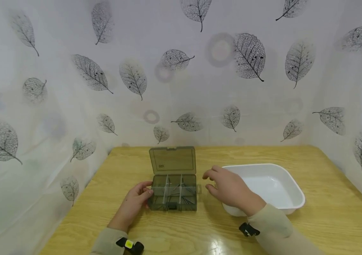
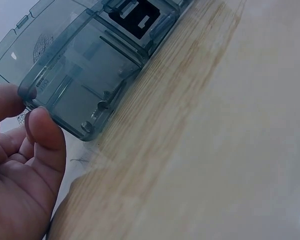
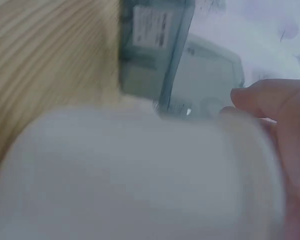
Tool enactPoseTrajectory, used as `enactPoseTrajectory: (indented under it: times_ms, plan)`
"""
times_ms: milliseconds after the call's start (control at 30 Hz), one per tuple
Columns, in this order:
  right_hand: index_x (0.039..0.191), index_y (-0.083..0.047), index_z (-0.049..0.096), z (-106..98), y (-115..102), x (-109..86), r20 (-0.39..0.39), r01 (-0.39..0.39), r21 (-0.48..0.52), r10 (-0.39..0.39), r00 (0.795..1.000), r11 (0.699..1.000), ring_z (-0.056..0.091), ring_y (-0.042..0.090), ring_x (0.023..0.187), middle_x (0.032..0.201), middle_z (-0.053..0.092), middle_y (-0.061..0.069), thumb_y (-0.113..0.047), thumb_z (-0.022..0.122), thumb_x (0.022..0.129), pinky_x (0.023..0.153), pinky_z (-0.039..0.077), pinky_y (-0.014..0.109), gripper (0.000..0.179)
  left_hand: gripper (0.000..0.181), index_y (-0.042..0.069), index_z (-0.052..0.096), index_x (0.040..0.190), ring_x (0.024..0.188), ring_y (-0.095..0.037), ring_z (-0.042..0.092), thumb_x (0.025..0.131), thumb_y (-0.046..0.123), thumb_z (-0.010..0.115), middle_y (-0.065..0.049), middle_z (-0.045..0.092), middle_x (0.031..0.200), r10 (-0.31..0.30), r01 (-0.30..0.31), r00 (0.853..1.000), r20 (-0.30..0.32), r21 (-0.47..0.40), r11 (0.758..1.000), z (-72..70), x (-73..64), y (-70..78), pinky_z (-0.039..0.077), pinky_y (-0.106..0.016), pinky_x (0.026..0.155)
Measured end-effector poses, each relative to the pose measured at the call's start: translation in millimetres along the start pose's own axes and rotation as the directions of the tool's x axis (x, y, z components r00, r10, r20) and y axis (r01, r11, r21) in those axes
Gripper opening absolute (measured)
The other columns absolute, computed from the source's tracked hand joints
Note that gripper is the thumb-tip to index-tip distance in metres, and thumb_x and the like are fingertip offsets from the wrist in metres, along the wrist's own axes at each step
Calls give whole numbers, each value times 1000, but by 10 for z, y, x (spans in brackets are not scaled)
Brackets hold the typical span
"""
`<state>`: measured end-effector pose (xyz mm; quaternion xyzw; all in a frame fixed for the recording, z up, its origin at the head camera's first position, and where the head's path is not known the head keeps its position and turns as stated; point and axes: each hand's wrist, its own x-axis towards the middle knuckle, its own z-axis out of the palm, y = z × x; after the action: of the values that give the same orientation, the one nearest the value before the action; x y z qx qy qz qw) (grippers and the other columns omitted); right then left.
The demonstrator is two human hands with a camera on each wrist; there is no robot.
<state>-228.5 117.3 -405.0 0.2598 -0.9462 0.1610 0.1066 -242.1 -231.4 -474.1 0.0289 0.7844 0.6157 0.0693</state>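
A transparent grey compartment box (image 1: 173, 198) lies on the table with its lid (image 1: 173, 162) raised at the back. Dividers part its inside, and several thin metal pieces, some like screws (image 2: 106, 100), lie in the compartments. My left hand (image 1: 133, 202) pinches the box's left side between thumb and fingers, as the left wrist view also shows. Between the box and a white tray (image 1: 295, 180), my right hand (image 1: 228, 186) hovers over the tray's left rim. Its fingers are loosely bent toward the box, with nothing visible between them.
The wooden table (image 1: 219, 233) carries the box at centre left and the tray at right. A pale curtain (image 1: 200, 88) with leaf prints encloses the back and both sides. A clear latch flap (image 1: 199, 188) sticks out from the box's right side.
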Motion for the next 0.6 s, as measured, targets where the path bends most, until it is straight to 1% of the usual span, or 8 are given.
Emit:
enactPoseTrajectory:
  times_ms: [167, 233, 333, 467, 600]
  plan:
    - [116, -18, 70, -11, 226, -178, -10, -31, -2, 31, 999, 1000, 61, 11, 90, 104, 61, -7, -24, 72, 94, 69, 52, 33, 23, 44, 0, 50, 144, 67, -22, 53, 103, 15, 60, -16, 58, 106, 1, -1, 1000, 5, 1, 1000, 6, -16, -10, 53, -32, 58]
    - [116, -19, 69, -20, 308, -224, -7, -41, -4, 41, 999, 999, 61, 11, 92, 106, 62, -7, -24, 72, 93, 69, 51, 33, 23, 44, 0, 50, 143, 67, -22, 53, 103, 14, 60, -16, 58, 106, 1, -1, 1000, 2, -1, 1000, 14, -21, -2, 52, -32, 58]
    - [115, -19, 68, -47, 410, -273, 5, -58, -2, 58, 998, 998, 61, 12, 89, 106, 63, -6, -24, 73, 92, 69, 51, 34, 24, 43, 0, 51, 143, 67, -22, 53, 103, 13, 60, -16, 58, 106, -3, 3, 1000, -2, -5, 1000, 20, -27, 6, 52, -33, 57]
    - [114, -18, 69, -62, 525, -315, 51, -93, -5, 93, 994, 996, 58, 11, 82, 101, 61, -4, -23, 75, 90, 66, 49, 34, 25, 42, 2, 52, 143, 69, -22, 54, 103, 13, 60, -16, 58, 106, -7, 7, 1000, -10, -1, 1000, 24, -24, 15, 53, -33, 57]
    - [114, -16, 69, -44, 601, -335, 137, -144, 9, 142, 980, 990, 55, 12, 78, 96, 59, -3, -20, 73, 90, 66, 48, 36, 25, 41, 2, 53, 142, 70, -23, 54, 103, 13, 60, -15, 58, 105, 0, 0, 1000, -22, 0, 1000, 23, -26, 11, 52, -33, 57]
